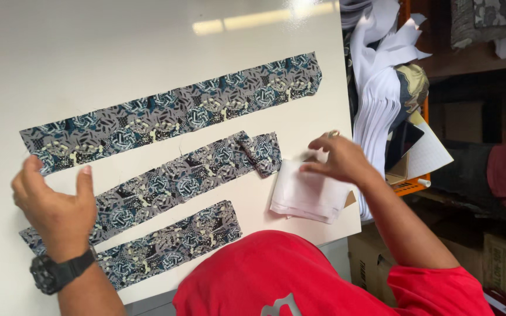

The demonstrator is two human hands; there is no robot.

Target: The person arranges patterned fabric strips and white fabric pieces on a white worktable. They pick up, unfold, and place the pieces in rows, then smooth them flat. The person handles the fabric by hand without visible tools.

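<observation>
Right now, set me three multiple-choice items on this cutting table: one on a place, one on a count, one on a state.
1. Where does the right hand rest?
A. on the stack of white fabric pieces
B. on the longest strip
C. on the shelf

2. How many patterned fabric strips lie on the white table?
A. one
B. three
C. six

3. How is the left hand?
A. closed round scissors
B. flat under a strip
C. open, fingers spread, holding nothing

Answers:
1 A, its fingers press the white stack by the table's right edge.
2 B, three blue-grey strips lie side by side.
3 C, it is open above the strips' left ends, with a black wristwatch on its wrist.
</observation>
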